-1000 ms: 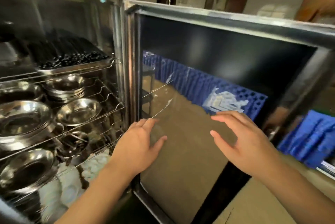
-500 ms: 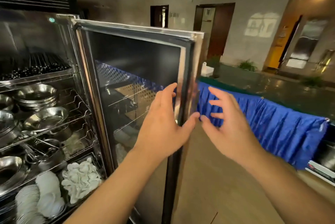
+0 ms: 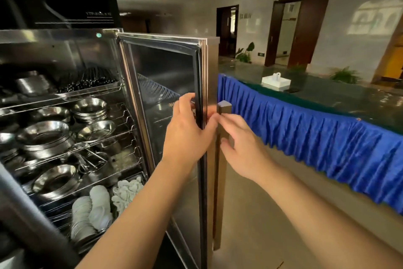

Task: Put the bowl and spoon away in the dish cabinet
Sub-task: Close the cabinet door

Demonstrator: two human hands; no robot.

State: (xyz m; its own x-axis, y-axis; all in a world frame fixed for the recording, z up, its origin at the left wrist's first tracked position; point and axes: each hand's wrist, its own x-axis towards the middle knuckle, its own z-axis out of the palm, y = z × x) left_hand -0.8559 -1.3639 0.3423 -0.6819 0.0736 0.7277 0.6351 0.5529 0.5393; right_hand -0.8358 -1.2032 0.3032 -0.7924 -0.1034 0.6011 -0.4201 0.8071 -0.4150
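The steel dish cabinet (image 3: 65, 37) stands open on the left, its wire racks full of steel bowls (image 3: 44, 135) and a heap of utensils (image 3: 87, 159). White dishes (image 3: 91, 212) and white spoons (image 3: 128, 190) fill the bottom rack. The glass cabinet door (image 3: 165, 77) stands edge-on in the middle. My left hand (image 3: 187, 135) wraps the door's free edge from the inner side. My right hand (image 3: 242, 144) curls around the vertical door handle (image 3: 223, 107) on the outer side. Neither hand carries a bowl or spoon.
A long counter with a blue pleated skirt (image 3: 305, 146) runs along the right. On its dark green top sits a white box (image 3: 275, 82). Beige floor (image 3: 261, 236) lies between door and counter. Brown doorways (image 3: 296, 29) and potted plants stand far behind.
The door has swung further toward edge-on and my view has lifted. My left hand moved from the glass to the door edge. My right hand has closed around the handle.
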